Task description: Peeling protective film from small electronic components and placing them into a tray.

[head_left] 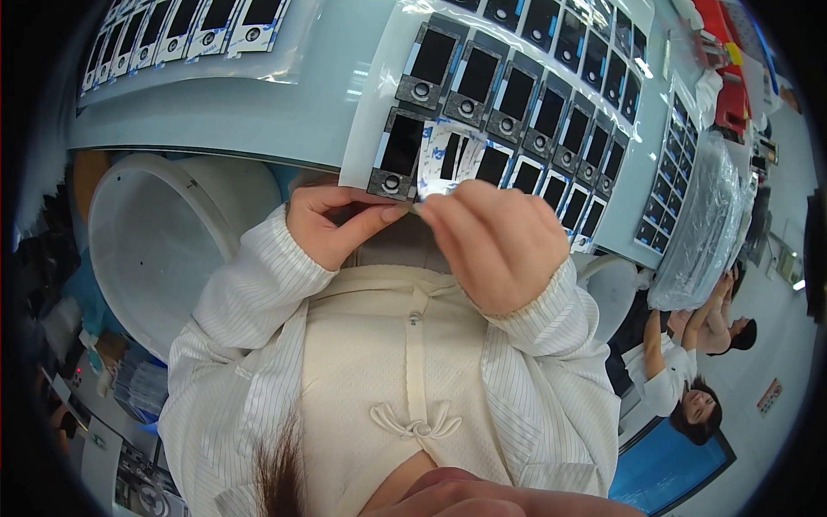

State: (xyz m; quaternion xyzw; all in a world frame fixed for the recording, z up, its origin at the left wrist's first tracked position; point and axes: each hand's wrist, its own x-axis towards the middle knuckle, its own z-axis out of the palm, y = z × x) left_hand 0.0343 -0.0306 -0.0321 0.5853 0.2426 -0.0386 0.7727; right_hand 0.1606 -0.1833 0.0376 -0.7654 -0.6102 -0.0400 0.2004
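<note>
In front of me, a translucent sheet (366, 129) carries rows of small black rectangular panels with grey frames and a round part at one end. My right hand (504, 241) pinches a white release liner with blue print (435, 168), which curls up from the nearest row. Left of the liner lies a bare grey-framed panel (398, 155). My left hand (336, 226) is closed at the sheet's near edge, thumb and forefinger together just below that panel. Right of the liner, several panels in the same row still show white borders (527, 175).
Another sheet of white-bordered panels (185, 30) lies at the table's far left. A further sheet (668, 177) and clear plastic wrap (702, 224) are at the right. A large white bin (142, 241) stands below the table edge at left. Other people (668, 370) are at the right.
</note>
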